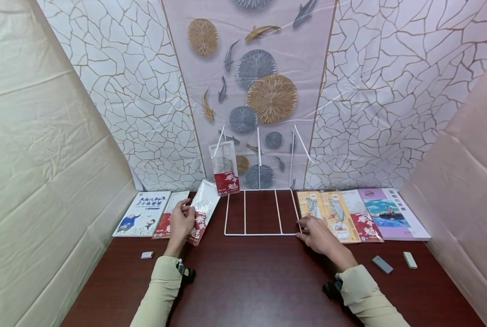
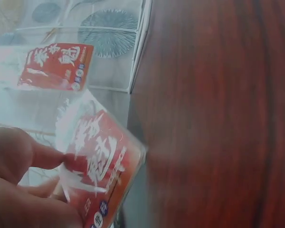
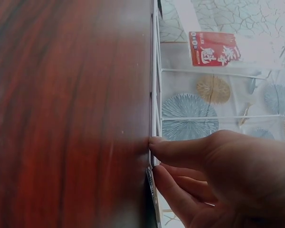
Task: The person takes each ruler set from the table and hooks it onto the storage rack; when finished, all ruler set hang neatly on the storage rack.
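Near the far edge of the desk [image 1: 247, 281], the left hand [image 1: 182, 223] pinches a red-and-white booklet [image 1: 205, 203], tilted, left of the white rack [image 1: 261, 234]; the right hand [image 1: 319, 235] pinches the rack's front right corner.

1 red-and-white booklet [image 1: 204, 208] slants left of the white wire rack [image 1: 260, 234].

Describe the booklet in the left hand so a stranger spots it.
Find the white wire rack at the back of the dark table. Just left of it, the left hand holds a red-and-white booklet. One lookalike stands at the rack's left end, another lies further left; only this is in the hand's grip.
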Demonstrator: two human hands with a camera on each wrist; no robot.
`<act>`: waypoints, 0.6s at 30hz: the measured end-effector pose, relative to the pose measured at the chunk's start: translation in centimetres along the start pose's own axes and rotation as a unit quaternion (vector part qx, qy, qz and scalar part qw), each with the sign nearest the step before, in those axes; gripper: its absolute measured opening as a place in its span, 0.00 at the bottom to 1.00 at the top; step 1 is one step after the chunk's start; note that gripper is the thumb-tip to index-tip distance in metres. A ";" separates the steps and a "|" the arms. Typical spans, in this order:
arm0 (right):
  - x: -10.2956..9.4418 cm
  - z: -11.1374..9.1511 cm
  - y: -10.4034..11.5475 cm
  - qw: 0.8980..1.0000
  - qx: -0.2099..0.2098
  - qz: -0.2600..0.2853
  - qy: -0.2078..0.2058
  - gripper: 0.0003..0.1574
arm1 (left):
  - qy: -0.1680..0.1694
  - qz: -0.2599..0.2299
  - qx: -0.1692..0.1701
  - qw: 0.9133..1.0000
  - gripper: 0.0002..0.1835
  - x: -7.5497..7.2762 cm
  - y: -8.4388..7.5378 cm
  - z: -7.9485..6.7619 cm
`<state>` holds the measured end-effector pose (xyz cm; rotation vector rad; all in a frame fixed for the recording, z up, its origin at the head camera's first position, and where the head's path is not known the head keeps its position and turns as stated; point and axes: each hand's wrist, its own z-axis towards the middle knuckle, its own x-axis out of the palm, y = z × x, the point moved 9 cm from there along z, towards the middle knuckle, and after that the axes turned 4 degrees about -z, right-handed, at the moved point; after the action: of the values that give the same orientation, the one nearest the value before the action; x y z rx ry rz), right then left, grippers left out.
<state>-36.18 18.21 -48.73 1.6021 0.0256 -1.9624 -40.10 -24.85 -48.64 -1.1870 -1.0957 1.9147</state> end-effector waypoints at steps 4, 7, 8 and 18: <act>0.1 0.0 -0.1 1.000 0.007 0.003 0.007 0.24 | 0.001 0.000 -0.016 1.000 0.17 -0.2 0.6 0.2; 0.2 0.0 -0.2 1.000 0.010 0.003 0.010 0.24 | 0.003 0.010 -0.028 1.000 0.17 -0.4 1.0 0.2; 0.3 0.0 -0.3 1.000 0.011 0.003 0.010 0.24 | 0.004 0.010 -0.034 0.999 0.17 -0.5 1.2 0.2; 0.3 0.0 -0.4 1.000 0.010 0.010 0.012 0.24 | 0.014 -0.002 -0.083 0.996 0.20 -2.0 2.3 0.5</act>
<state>-36.39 18.39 -49.13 1.6318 0.0000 -1.9336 -39.98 -27.73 -49.75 -1.2959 -1.2609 1.8273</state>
